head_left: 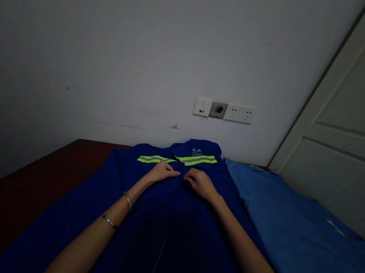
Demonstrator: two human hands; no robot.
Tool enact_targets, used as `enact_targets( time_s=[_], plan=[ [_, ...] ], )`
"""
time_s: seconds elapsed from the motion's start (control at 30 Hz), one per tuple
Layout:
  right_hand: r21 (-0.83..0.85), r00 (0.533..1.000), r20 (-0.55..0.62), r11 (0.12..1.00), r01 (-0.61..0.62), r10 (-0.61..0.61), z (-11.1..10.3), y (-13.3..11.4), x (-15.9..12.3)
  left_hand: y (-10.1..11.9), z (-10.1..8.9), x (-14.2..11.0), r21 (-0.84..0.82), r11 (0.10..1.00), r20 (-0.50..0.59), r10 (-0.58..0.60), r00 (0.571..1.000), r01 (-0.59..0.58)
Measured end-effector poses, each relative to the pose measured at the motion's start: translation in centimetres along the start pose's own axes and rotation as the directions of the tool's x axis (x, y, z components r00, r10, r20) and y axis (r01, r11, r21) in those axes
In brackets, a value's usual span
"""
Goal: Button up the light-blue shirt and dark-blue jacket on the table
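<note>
On the red-brown tabletop (52, 170), the dark blue garment (154, 216) lay spread before me, its long axis running from six o'clock to twelve. Its upper end pointed away from me and lay near the wall (140, 54), and one sleeve (86, 199) slanted down toward seven o'clock. Two yellow-green reflective bands (195, 160) crossed the upper part, the right one sitting higher than the left. Above the right one, toward twelve o'clock, was a small pale print (196, 151), a mark with a row of characters under it, too small for me to read.

My left hand (163, 171) was over the middle of the garment, thumb and forefinger reaching toward three o'clock, their tips close together. My right hand (199, 183) faced it from the other side, fingers curled in toward nine o'clock. The tips of the two hands were near each other but apart; whether either pinched the cloth, I cannot tell. Two bracelets (109, 221) circled my left forearm.

At three o'clock lay a lighter blue garment (299, 237), with a small pale strip on it, unreadable. Socket plates (239, 114) were on the wall toward one o'clock.
</note>
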State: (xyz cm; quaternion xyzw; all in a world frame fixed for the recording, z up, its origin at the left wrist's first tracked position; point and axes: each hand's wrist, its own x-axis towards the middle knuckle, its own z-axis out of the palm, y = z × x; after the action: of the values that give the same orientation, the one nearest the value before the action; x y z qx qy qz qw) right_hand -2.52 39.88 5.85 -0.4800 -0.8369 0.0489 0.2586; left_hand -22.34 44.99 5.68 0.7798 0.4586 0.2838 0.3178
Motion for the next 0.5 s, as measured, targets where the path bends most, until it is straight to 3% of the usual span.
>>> enact_targets(
  time_s=[0.2,0.5],
  plan=[
    [-0.12,0.999,0.008,0.992,0.048,-0.048,0.3,-0.2,-0.2,0.4,2.9,-0.3,-0.163,0.977,0.026,-0.137,0.99,0.139],
    [-0.067,0.999,-0.039,0.998,-0.002,-0.001,0.1,-0.2,-0.2,0.9,2.7,-0.6,-0.185,0.971,-0.011,-0.156,0.988,0.151]
  ],
)
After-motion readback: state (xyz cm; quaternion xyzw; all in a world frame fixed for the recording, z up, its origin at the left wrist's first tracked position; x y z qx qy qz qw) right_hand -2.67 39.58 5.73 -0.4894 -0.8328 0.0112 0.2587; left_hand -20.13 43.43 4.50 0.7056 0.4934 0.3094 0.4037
